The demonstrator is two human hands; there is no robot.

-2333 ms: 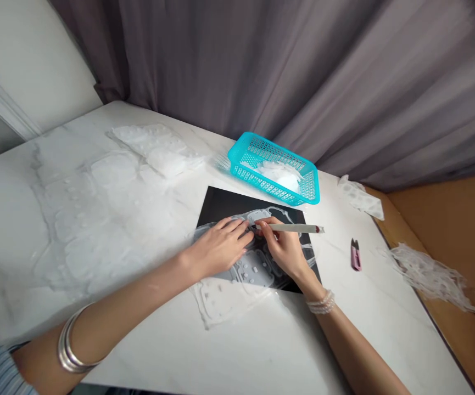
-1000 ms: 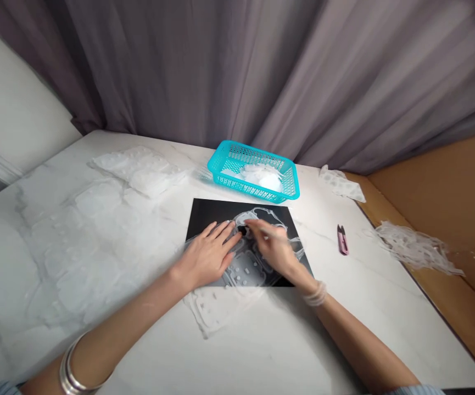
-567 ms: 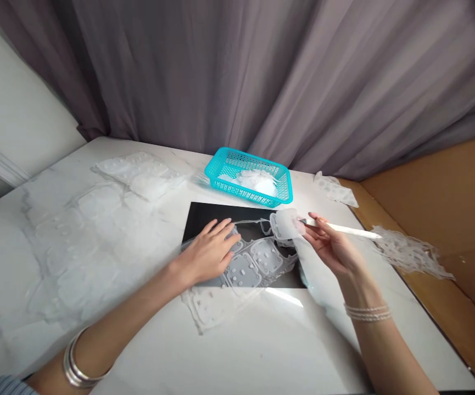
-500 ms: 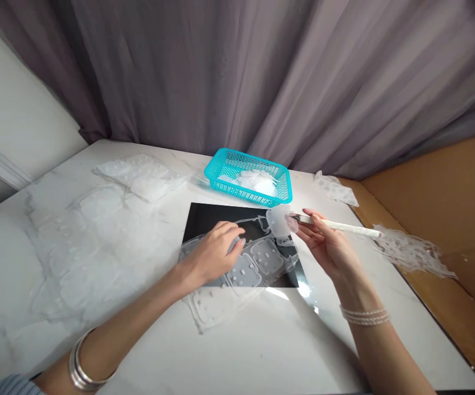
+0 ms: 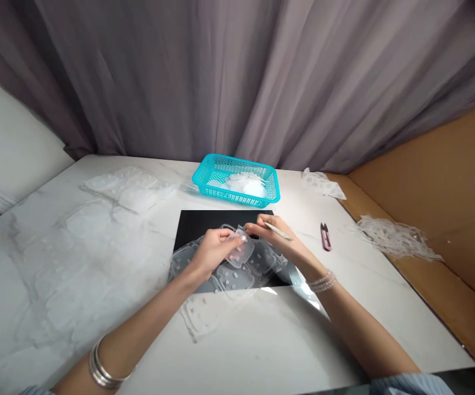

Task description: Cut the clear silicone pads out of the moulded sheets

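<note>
Est. partway: L hand (image 5: 213,251) pinching clear pc (image 5: 242,258), R hand (image 5: 290,244) clamped on pen-like tool (image 5: 280,232); loose pcs (image 5: 253,187) in basket (image 5: 239,201), others joined in sheet (image 5: 234,278) on blk mat (image 5: 194,220).

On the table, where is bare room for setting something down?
Bare white marbled tabletop shows between left forearm and right forearm, and between the latter, pink-handled snips and tangled translucent scraps. Crowded: the left side, under translucent plastic sheets, and the black rectangular mat.
</note>
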